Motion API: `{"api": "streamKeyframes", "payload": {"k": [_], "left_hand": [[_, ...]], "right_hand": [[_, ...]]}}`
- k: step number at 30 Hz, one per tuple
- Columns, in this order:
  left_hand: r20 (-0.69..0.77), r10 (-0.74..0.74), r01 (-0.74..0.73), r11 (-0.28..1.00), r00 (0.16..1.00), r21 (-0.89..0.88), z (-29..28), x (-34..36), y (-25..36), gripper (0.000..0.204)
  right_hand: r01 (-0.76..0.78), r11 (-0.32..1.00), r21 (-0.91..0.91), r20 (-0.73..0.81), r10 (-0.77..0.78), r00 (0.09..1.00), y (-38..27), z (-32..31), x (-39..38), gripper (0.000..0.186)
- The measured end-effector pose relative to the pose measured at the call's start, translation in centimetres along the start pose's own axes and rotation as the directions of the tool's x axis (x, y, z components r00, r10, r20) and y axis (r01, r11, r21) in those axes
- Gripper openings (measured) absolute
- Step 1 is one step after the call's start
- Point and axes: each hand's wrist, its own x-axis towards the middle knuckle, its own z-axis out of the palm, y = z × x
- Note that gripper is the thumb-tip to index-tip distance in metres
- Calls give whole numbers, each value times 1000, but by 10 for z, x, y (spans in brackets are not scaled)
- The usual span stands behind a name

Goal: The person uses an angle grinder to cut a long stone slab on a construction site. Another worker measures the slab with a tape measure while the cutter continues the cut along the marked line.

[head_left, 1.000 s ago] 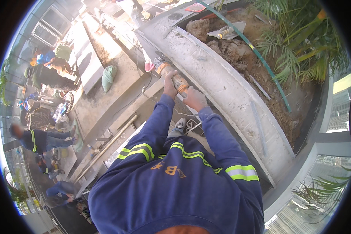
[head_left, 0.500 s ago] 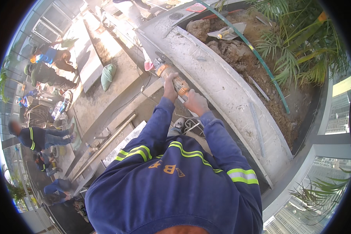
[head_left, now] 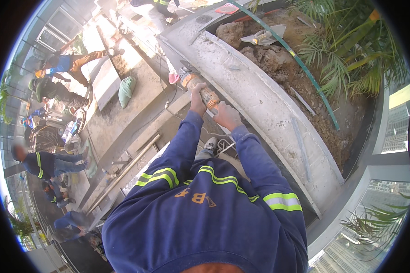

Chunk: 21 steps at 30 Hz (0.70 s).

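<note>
Left hand [head_left: 197, 100] curled just ahead of right hand [head_left: 228, 116] (both bare)

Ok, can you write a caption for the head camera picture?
Left fingers and right fingers hold a dusty orange power tool beside a long pale ledge.

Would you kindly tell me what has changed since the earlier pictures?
At upper left, a co-worker in brown trousers has stretched a leg rightward. Nothing was taken up or let go: the left hand and right hand still hold the orange power tool beside the pale ledge.
</note>
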Motion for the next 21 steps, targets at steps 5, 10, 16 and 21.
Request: {"api": "streamKeyframes", "payload": {"k": [5, 10, 16, 21], "left_hand": [[-22, 2, -2, 1000, 1000, 3, 4, -8, -2, 28], [-24, -27, 26, 1000, 999, -3, 8, -22, -4, 27], [-23, 1, -2, 1000, 1000, -10, 0, -17, -9, 29], [-4, 6, -6, 1000, 1000, -20, 1, -16, -10, 29]], "right_hand": [[-3, 1000, -10, 11, 3, 1000, 0, -6, -9, 42], [-4, 1000, 6, 13, 4, 1000, 0, -10, -20, 45], [-13, 1000, 9, 19, 13, 1000, 1, -10, -23, 45], [-7, 1000, 10, 13, 7, 1000, 3, -9, -21, 43]]}}
